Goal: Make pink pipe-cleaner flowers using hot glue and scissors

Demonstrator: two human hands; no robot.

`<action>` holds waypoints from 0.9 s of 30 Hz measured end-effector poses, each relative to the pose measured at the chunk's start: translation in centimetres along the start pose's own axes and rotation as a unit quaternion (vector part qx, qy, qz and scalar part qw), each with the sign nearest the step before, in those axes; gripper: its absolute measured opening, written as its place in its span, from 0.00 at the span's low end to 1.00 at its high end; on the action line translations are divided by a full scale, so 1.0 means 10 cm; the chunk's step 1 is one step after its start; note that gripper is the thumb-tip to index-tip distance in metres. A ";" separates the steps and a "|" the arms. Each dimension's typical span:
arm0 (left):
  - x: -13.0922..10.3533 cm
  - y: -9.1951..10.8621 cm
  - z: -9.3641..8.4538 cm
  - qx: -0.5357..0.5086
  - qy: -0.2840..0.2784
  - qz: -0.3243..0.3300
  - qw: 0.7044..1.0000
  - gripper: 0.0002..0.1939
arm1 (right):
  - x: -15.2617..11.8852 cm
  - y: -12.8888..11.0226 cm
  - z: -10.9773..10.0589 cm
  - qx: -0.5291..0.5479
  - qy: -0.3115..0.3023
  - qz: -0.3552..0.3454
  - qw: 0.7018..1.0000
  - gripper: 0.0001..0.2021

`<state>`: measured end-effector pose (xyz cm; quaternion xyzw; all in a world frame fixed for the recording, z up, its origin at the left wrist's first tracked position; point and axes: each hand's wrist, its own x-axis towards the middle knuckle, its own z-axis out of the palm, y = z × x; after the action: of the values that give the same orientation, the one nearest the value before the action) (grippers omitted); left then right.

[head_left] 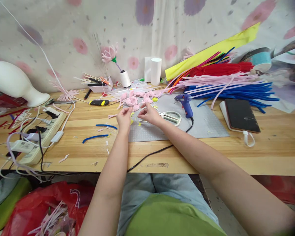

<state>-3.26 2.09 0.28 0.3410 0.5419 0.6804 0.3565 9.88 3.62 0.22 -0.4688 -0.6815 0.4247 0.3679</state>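
My left hand [124, 118] is over the left edge of the grey cutting mat [201, 126], its thumb and fingers pinched together. A small piece may be between them, too small to make out. Just to its right, my right hand [147, 113] is curled with thumb near fingertips, and whatever it holds is hidden. Beyond the fingers lies a heap of pink fuzzy petal pieces [131, 100]. Yellow scraps [139, 124] dot the mat. White-handled scissors [173, 118] lie under and beside my right wrist. A blue glue gun [186, 104] rests farther right, its black cord trailing toward me.
Blue pipe cleaners [231, 93] and red ones [221, 68] are piled at the back right. A black-topped device [242, 115] lies right of the mat. On the left are a power strip [43, 137] and tangled cables. A pink flower [110, 55] stands in a white spool [125, 79].
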 end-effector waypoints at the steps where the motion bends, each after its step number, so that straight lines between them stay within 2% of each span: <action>1: 0.03 0.05 -0.04 -0.031 0.044 -0.006 0.999 0.06 | 0.01 -0.01 -0.02 -0.015 0.003 -0.005 1.000 0.18; 3: 0.11 0.14 -0.13 -0.092 0.101 -0.014 0.991 0.08 | 0.03 -0.04 -0.02 -0.059 0.008 -0.017 0.998 0.16; 7: 0.19 0.20 -0.26 -0.158 0.145 -0.046 0.976 0.10 | 0.11 -0.11 0.09 -0.163 -0.014 -0.057 0.985 0.16; 11: 0.18 0.18 -0.27 -0.170 0.138 -0.075 0.973 0.09 | 0.17 -0.14 0.31 -0.225 -0.029 -0.088 0.970 0.18; 15: 0.17 0.19 -0.26 -0.190 0.112 -0.087 0.972 0.07 | 0.23 -0.13 0.49 -0.212 -0.020 -0.089 0.973 0.20; 18: 0.18 0.19 -0.29 -0.207 0.105 -0.094 0.968 0.06 | 0.27 -0.14 0.58 -0.206 -0.033 -0.102 0.973 0.21; 23: 0.24 0.14 -0.33 -0.180 0.096 -0.081 0.975 0.08 | 0.33 -0.15 0.68 -0.250 -0.039 -0.174 0.952 0.22; 27: 0.27 0.08 -0.36 -0.167 0.105 -0.073 0.978 0.09 | 0.37 -0.15 0.78 -0.299 -0.034 -0.164 0.939 0.19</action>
<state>-7.80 2.51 0.67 0.1628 0.4785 0.7656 0.3980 1.36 5.02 -0.91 -0.4237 -0.8570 0.1505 0.2515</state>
